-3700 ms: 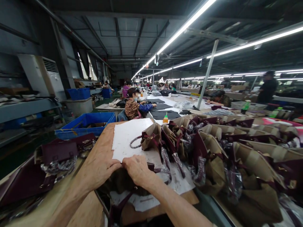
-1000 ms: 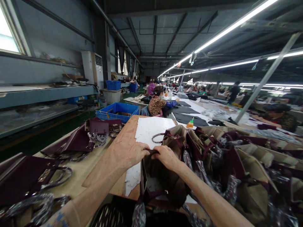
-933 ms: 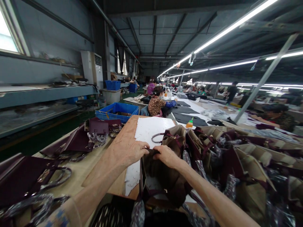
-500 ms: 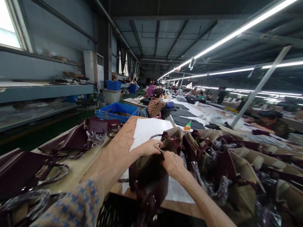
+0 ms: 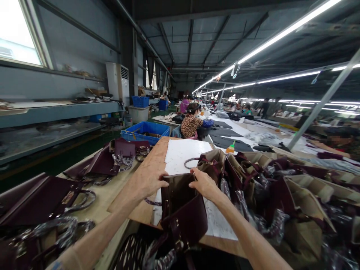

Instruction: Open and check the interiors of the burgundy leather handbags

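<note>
A dark maroon handbag stands at the near end of the table, its top open toward me and its tan-brown lining showing. My left hand grips the bag's upper left edge between thumb and fingers. On the upper right edge, my right hand pinches the rim the same way. A plastic-wrapped handle hangs down the bag's near side. Beneath the bag lies white paper on a wooden board.
Open maroon bags with tan lining crowd the right side. Finished-looking maroon bags lie at left. A glue bottle with a green tip and a blue crate stand farther back. A co-worker sits ahead.
My hands have moved apart from the close position at the bag's top to its two upper corners. The bag's mouth is now spread wider. The view has turned slightly left.
</note>
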`<state>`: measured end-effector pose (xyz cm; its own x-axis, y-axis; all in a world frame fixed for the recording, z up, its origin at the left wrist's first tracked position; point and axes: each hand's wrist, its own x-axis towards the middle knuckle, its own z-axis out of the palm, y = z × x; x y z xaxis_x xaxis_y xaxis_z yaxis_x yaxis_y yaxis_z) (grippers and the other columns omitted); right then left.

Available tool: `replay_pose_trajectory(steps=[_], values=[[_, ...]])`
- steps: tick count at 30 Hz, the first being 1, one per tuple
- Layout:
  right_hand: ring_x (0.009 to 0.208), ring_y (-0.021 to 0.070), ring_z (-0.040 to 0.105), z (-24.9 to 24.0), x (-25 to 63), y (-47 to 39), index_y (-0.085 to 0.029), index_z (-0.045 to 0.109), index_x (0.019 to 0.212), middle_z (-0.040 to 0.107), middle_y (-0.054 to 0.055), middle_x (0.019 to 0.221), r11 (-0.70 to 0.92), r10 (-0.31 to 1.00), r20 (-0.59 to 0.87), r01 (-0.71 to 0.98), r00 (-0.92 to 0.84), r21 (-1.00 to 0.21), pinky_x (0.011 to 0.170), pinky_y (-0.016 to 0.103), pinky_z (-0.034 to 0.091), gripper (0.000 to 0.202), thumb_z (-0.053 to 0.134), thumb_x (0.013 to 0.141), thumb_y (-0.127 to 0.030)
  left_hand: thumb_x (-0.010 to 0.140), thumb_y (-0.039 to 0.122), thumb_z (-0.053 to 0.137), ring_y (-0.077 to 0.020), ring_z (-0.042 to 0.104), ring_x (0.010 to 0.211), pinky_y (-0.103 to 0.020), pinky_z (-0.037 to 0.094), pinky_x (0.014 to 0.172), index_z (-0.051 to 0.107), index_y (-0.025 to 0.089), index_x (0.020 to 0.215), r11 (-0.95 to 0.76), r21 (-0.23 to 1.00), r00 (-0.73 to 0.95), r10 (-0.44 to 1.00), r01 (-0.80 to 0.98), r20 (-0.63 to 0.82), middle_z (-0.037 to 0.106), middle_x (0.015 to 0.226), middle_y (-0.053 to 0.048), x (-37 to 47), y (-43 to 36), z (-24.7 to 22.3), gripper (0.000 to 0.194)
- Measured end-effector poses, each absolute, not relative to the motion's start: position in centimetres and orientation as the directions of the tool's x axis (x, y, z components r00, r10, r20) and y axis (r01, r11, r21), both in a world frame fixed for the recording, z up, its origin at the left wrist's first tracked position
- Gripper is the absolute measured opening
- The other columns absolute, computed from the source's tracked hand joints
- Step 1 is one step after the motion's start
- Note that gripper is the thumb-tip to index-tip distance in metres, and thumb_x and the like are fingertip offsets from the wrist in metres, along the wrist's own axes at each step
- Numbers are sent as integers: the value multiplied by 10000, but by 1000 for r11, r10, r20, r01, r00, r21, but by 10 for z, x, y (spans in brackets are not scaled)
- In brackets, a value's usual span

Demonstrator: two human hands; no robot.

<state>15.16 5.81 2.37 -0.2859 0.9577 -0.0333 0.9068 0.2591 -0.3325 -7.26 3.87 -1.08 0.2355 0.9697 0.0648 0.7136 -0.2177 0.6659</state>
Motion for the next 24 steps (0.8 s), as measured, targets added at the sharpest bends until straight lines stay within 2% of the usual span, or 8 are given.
replay_pose_trajectory(steps=[6, 9, 12, 16, 20, 24], values=[[964, 191, 535, 16, 151, 60, -234, 524, 1076, 606, 40, 1018, 324, 942, 42, 869, -333, -375, 755, 277, 359, 383, 553, 696, -197, 695, 253, 501, -139, 510, 696, -255, 378, 667, 642, 176, 912, -221, 742, 219, 970, 633, 103, 626, 775, 12, -59, 37, -14, 270], [983, 154, 520, 11, 148, 55, -236, 548, 1026, 580, 13, 1075, 493, 868, 190, 751, -458, -440, 825, 258, 355, 341, 520, 704, -125, 683, 226, 497, -132, 498, 695, -244, 374, 652, 641, 166, 886, -232, 765, 210, 969, 600, 130, 612, 737, 16, -57, 35, -17, 255], [964, 151, 520, 10, 142, 47, -225, 560, 937, 570, 7, 1088, 609, 792, 290, 671, -537, -422, 835, 255, 357, 259, 490, 723, -97, 698, 229, 471, -122, 487, 656, -232, 374, 614, 634, 157, 865, -211, 818, 206, 972, 536, 116, 578, 678, 24, -57, 34, -22, 244], [894, 147, 532, 13, 138, 39, -216, 564, 913, 593, 11, 1013, 631, 775, 233, 707, -587, -319, 784, 242, 352, 216, 475, 751, -103, 709, 240, 471, -111, 473, 638, -211, 366, 573, 631, 163, 827, -249, 806, 244, 960, 537, 135, 571, 683, 24, -57, 36, -24, 213], [876, 148, 533, 17, 142, 40, -215, 576, 927, 612, 15, 953, 597, 802, 118, 773, -586, -215, 752, 233, 325, 224, 476, 758, -107, 715, 230, 470, -114, 478, 662, -211, 377, 605, 626, 175, 883, -254, 786, 261, 958, 564, 122, 594, 731, 19, -57, 36, -24, 236], [829, 144, 541, 18, 151, 43, -220, 602, 833, 631, 2, 835, 590, 807, 89, 788, -584, -175, 701, 226, 312, 140, 487, 778, -162, 698, 224, 493, -110, 455, 634, -204, 358, 568, 629, 170, 887, -230, 811, 292, 953, 538, 76, 548, 665, 27, -60, 34, -23, 238]])
